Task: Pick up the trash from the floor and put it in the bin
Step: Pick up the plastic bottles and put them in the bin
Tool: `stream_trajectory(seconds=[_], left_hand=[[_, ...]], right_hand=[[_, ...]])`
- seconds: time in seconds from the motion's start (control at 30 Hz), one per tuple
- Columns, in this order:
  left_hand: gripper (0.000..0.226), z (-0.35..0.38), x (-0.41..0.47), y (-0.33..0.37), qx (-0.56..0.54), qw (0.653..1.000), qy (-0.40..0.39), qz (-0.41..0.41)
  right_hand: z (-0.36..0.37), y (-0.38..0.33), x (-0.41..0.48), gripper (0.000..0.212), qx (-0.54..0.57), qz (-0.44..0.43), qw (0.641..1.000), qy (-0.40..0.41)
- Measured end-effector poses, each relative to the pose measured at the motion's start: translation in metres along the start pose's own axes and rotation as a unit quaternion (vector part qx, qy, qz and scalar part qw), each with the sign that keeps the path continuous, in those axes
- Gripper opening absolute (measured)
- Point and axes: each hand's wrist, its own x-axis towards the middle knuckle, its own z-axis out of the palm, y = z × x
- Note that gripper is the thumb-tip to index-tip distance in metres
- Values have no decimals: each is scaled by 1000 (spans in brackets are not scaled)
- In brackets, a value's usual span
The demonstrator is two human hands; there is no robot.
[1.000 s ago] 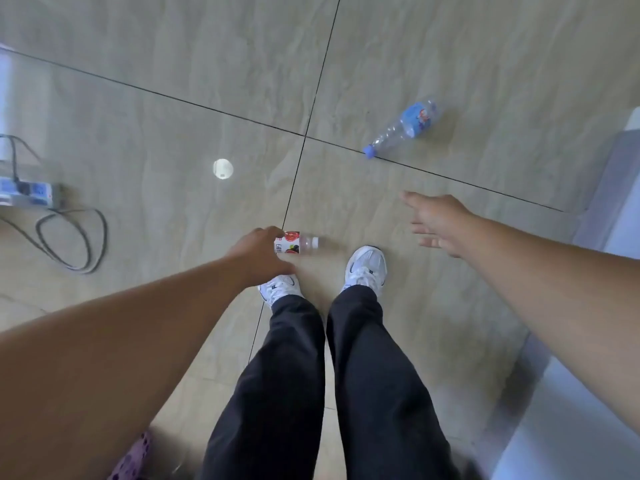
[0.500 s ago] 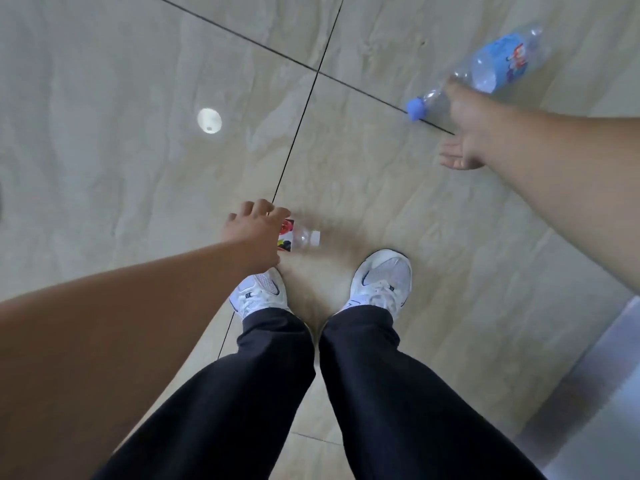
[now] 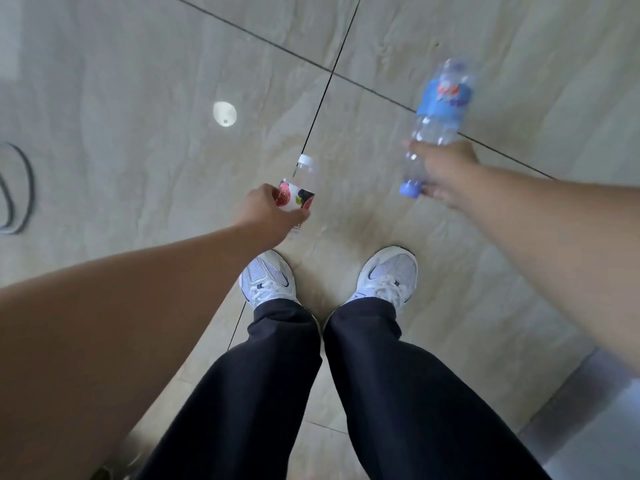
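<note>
Left hand (image 3: 266,211) grips the small fruit-label bottle (image 3: 298,192), right hand (image 3: 441,169) clutches the blue-label bottle (image 3: 437,116), both above the tiled floor (image 3: 138,98), white sneakers (image 3: 268,278) below

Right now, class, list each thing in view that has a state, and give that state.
small fruit-label bottle: capped, held off the floor by left hand
blue-label bottle: capped, looks empty, held by right hand
cable: looped on the floor
shoes: laced, flat on floor
</note>
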Motion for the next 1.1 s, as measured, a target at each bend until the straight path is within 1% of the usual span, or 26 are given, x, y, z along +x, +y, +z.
stream_trajectory(seconds=[0.07,0.13,0.2,0.23,0.27,0.37,0.4,0.57,0.73,0.87,0.93,1.03,1.1], left_hand=[[50,-6,-24,15,-15,1000,-14,3],[48,-16,-50,32,-21,1000,-14,3],[48,-25,-76,49,-27,1000,-16,1],[49,-30,-88,57,-27,999,-20,1],[49,-35,-101,66,-24,999,-26,3],[43,-46,-137,95,10,999,-42,21],[41,-49,-149,105,18,998,-47,31],[41,-60,-209,159,35,993,-69,84],[43,-67,-259,198,95,977,-94,169],[50,-73,-294,198,145,958,-129,211],[48,-75,-309,191,173,949,-143,224],[43,-72,-329,180,214,931,-165,246],[43,-63,-342,171,245,917,-181,257]], right_hand=[[-4,17,-32,50,-34,14,999,-15],[-10,25,-71,41,-39,11,999,-26],[-20,26,-108,30,-19,13,999,-31],[-27,25,-125,29,-10,13,999,-32],[-34,25,-142,32,-6,9,1000,-29],[-63,19,-185,55,-14,-2,1000,3],[-73,16,-198,60,-8,1,1000,16],[-117,15,-257,64,77,25,995,62],[-139,35,-308,49,151,27,985,77],[-136,61,-348,47,209,38,971,105],[-132,78,-369,47,253,53,960,107],[-123,112,-398,53,315,81,940,100],[-118,139,-414,55,350,96,926,105]])
